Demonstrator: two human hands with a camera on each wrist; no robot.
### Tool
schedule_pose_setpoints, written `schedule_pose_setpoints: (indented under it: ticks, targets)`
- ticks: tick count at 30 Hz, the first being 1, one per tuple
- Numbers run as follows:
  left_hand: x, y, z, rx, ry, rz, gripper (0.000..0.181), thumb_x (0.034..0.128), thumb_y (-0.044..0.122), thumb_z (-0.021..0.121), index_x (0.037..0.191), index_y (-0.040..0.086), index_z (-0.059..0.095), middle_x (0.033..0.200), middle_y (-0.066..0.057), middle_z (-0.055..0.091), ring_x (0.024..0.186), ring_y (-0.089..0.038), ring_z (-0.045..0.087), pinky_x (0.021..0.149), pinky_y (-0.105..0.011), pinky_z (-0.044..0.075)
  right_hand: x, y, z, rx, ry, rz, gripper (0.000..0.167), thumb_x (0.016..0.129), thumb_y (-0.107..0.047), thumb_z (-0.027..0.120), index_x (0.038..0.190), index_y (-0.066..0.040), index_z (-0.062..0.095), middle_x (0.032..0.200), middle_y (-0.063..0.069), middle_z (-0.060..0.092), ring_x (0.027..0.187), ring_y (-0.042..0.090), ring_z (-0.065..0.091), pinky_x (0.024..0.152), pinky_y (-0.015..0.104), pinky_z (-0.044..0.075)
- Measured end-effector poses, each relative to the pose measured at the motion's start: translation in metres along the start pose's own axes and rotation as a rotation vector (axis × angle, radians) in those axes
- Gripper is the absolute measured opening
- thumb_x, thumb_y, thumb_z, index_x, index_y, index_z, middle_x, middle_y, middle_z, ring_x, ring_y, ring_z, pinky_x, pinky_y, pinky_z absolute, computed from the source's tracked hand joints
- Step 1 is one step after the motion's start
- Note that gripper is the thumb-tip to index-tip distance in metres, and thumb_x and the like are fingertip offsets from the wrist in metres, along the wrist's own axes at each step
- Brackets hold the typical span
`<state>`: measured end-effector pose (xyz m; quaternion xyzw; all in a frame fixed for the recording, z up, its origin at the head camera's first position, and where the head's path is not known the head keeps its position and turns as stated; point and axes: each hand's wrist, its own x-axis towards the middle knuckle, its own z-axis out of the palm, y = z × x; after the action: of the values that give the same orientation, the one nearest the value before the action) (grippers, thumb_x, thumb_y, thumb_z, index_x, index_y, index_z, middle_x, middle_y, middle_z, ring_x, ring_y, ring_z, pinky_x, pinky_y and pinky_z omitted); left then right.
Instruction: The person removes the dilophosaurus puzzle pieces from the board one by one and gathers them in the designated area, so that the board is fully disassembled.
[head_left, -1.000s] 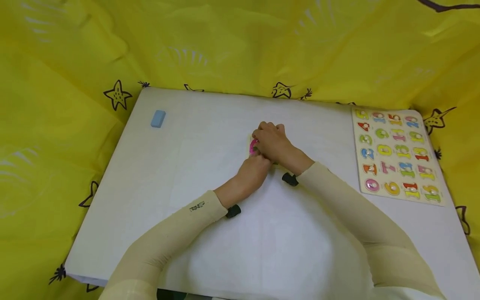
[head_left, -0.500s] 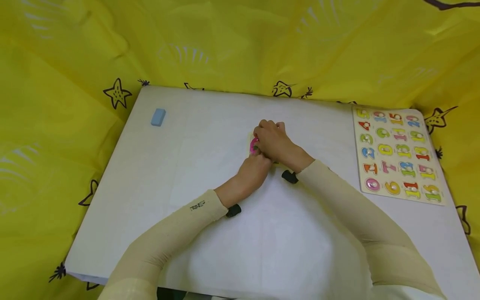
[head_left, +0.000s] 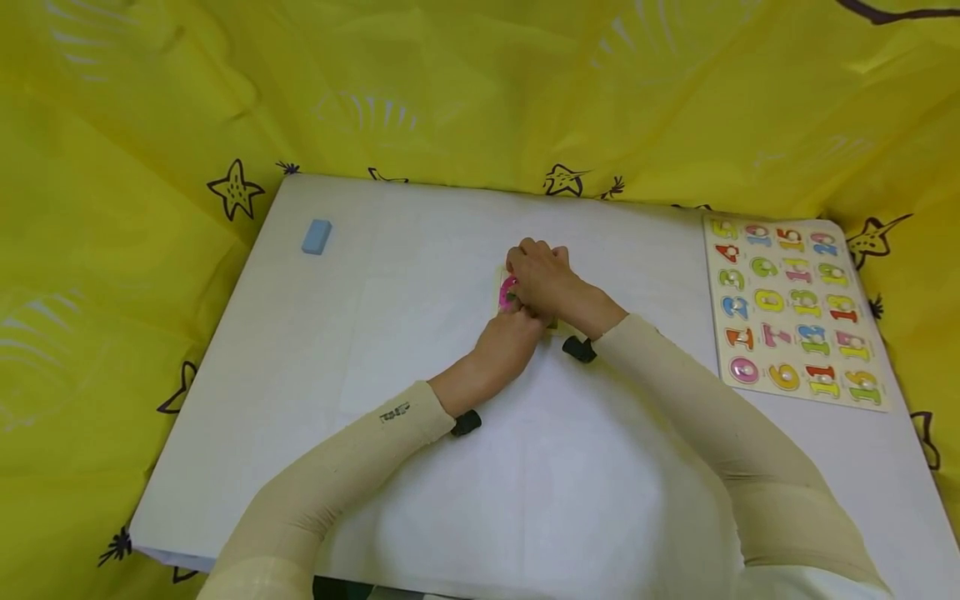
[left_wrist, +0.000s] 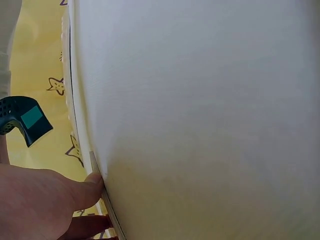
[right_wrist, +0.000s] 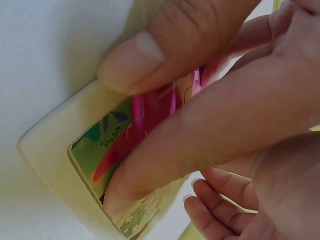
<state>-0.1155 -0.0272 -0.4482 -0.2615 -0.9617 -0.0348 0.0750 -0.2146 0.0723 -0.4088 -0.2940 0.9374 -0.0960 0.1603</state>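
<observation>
Both hands meet at mid-table over a small framed picture puzzle (head_left: 504,287), pink on a pale border and mostly covered. My left hand (head_left: 504,348) pinches the puzzle's near side; in the left wrist view its thumb (left_wrist: 90,189) lies against the thin board edge (left_wrist: 108,207). My right hand (head_left: 546,279) reaches over the left with bent fingers. The right wrist view has the pale frame (right_wrist: 47,135) around a green, red and pink jigsaw picture (right_wrist: 102,132). There, one of my right hand's digits (right_wrist: 165,145) presses into the picture. Whether it grips a piece is hidden.
A number board (head_left: 795,312) with colourful knobbed numerals lies at the right of the white table (head_left: 420,250). A small blue block (head_left: 317,237) sits at the far left. Black wrist cameras (head_left: 579,350) hang under both sleeves. Yellow patterned cloth (head_left: 465,92) surrounds the table.
</observation>
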Motion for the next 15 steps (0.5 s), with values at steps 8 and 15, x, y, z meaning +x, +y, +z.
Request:
schedule_pose_setpoints:
  ticks: [8,15]
  targets:
    - [0.0,0.0006,-0.0009,-0.008,-0.023,-0.011,0.011,0.1047,0.004,0.063,0.112,0.008,0.071,0.105,-0.006,0.071,0.102,-0.02,0.068,0.071,-0.025,0.062,0.0016,0.0011,-0.0022,-0.009,-0.032,-0.009,0.034,0.103,-0.025,0.07,0.126,-0.002,0.059,0.125,0.017,0.058,0.118,0.037,0.052,0.101,0.058,0.037]
    - [-0.0006,0.0004,0.0022,0.015,-0.001,-0.002,0.015,0.1039,0.004,0.064,0.117,0.008,0.07,0.112,-0.007,0.069,0.107,-0.022,0.068,0.074,-0.025,0.062,0.0043,0.0019,-0.0037,0.021,-0.072,0.006,0.033,0.103,-0.023,0.069,0.126,-0.003,0.058,0.125,0.017,0.06,0.116,0.037,0.053,0.101,0.057,0.037]
